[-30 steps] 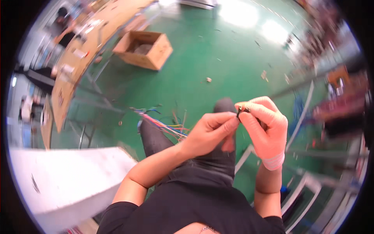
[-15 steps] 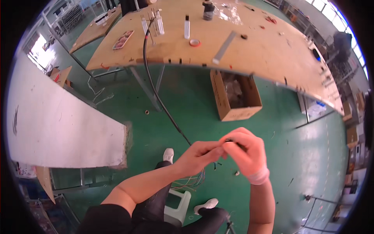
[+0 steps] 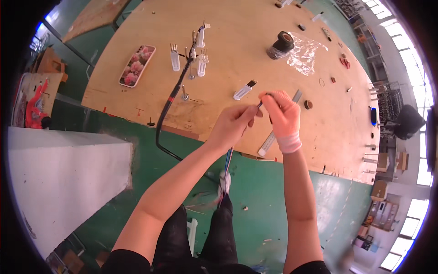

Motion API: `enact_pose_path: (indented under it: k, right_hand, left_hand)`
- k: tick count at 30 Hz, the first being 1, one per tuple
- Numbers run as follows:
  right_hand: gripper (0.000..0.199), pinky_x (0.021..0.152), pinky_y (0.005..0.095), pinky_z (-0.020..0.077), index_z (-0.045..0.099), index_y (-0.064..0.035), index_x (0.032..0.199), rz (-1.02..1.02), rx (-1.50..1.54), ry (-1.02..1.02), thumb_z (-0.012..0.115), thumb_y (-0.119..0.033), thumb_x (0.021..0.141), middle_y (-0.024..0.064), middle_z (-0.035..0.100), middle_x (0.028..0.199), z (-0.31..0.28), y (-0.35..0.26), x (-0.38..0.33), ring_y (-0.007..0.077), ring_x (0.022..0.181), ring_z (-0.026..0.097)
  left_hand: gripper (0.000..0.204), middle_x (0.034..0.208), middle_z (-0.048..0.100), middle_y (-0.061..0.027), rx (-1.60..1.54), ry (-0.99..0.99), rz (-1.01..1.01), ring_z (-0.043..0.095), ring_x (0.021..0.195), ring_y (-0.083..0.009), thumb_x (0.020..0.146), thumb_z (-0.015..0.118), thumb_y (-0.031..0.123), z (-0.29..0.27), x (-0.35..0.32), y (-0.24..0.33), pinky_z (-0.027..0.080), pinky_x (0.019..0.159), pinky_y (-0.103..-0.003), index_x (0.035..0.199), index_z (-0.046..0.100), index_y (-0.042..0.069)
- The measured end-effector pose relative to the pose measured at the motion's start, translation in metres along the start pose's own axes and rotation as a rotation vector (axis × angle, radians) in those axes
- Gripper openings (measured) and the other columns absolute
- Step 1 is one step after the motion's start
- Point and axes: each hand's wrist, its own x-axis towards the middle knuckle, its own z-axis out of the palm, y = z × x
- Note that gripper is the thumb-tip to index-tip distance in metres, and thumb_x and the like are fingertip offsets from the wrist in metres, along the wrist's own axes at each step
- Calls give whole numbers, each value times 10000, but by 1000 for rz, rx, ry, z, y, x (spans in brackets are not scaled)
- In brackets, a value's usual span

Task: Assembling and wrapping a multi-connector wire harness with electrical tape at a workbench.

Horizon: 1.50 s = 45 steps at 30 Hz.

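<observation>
**Both hands pinched on a thin wire bundle at the near edge of the workbench**

The left hand (image 3: 232,125) and the right hand (image 3: 282,114) are raised side by side, almost touching, over the near edge of the plywood table (image 3: 255,59). Each is closed in a pinch. The left fingers grip a thin bundle of coloured wires (image 3: 228,157) that hangs down from under the hand toward the green floor (image 3: 273,210). The upper end of the bundle runs across to the right hand, whose thumb and forefinger close on a small dark tip; what that tip is cannot be told. The right hand wears a pale glove or wrap at the wrist.

On the table, well apart from the hands: a thick black cable (image 3: 171,100) runs from a cluster of white plastic connectors (image 3: 199,57) across the tabletop, over the near edge and down to the floor. A phone in a flowered case (image 3: 137,65) lies to the left of the connectors. A single white connector (image 3: 244,90) lies just beyond the left hand. A metal ruler (image 3: 269,141) lies partly under the right hand. A roll of black tape (image 3: 280,44) stands beside a crumpled clear plastic bag (image 3: 305,52) at the far side.

A white panel (image 3: 64,182) stands at the left, below table level.
</observation>
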Motion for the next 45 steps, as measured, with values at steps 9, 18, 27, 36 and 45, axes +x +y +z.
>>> enact_pose_path:
  k: [9, 18, 27, 36, 45]
  right_hand:
    - [153, 622, 218, 383, 655, 19, 896, 366, 373, -151, 570, -107, 901, -1, 572, 794, 7, 50, 68, 71, 692, 488]
    - [152, 604, 219, 391, 661, 5, 885, 566, 582, -225, 580, -121, 906, -1, 571, 758, -2, 54, 75, 72, 665, 482]
    - [236, 580, 207, 348, 628, 2, 884, 584, 680, -270, 538, -205, 952, -19, 534, 722, 0, 56, 74, 53, 635, 444]
    - [235, 583, 204, 365, 639, 4, 902, 578, 652, -250, 541, -202, 955, -7, 561, 764, 5, 67, 73, 57, 651, 471]
    - [383, 658, 235, 443, 465, 58, 1226, 348, 281, -92, 467, -239, 984, 109, 599, 852, -7, 66, 50, 128, 702, 523]
  left_hand:
    - [282, 630, 426, 62, -138, 313, 54, 346, 556, -18, 999, 484, 245, 8, 54, -9, 278, 490, -214, 887, 637, 37]
    - [294, 693, 445, 55, -56, 351, 114, 362, 647, -32, 1010, 482, 259, 19, 54, -13, 311, 578, -211, 901, 608, 17]
    - [277, 700, 466, 39, -91, 352, 113, 379, 647, -47, 1008, 489, 230, 22, 59, -14, 329, 586, -218, 911, 599, -5]
    - [180, 639, 538, -14, 50, 474, 119, 423, 553, -54, 962, 537, 122, 21, 59, -18, 366, 506, -236, 894, 622, -21]
    - [222, 719, 553, 2, 1, 566, 81, 388, 542, -18, 965, 570, 179, 27, 23, -26, 301, 460, -213, 993, 629, -34]
